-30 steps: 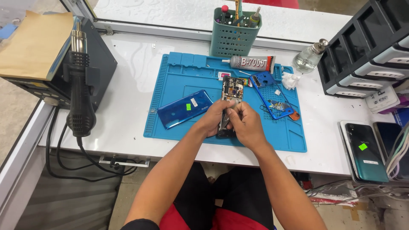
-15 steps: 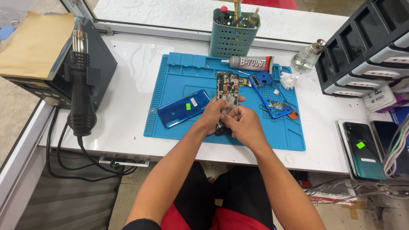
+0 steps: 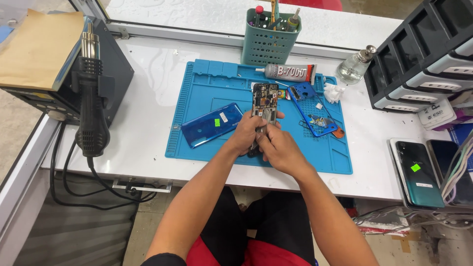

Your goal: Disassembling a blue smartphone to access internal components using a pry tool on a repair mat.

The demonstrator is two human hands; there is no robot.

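Nearest the camera, both forearms reach up from the person's lap over the front edge of the white counter [image 3: 148, 157] and meet above a blue work mat [image 3: 212, 148]. The left hand [image 3: 246, 135] wraps its fingers around the lower left side of an opened phone [image 3: 264, 101], whose back is off so that the dark circuit board and metal frame show; the phone is held over the middle of the mat, with its top end pointing away from the person. The right hand [image 3: 281, 150] lies just beside the left and touches it, its fingers closed against the phone's lower end, though whether they pinch a small tool or only the phone cannot be told. On the mat to the left of the hands lies a glossy blue back cover [image 3: 212, 125] with a small green sticker. To the right lies a blue plastic frame [image 3: 310, 111] with small parts on it. Further back, a grey glue tube [image 3: 290, 72] lies across the mat's far edge, with a green tool basket [image 3: 268, 44] behind it and a small glass bottle [image 3: 354, 69] to its right. At far left a black hot-air gun [image 3: 91, 108] hangs on its station.
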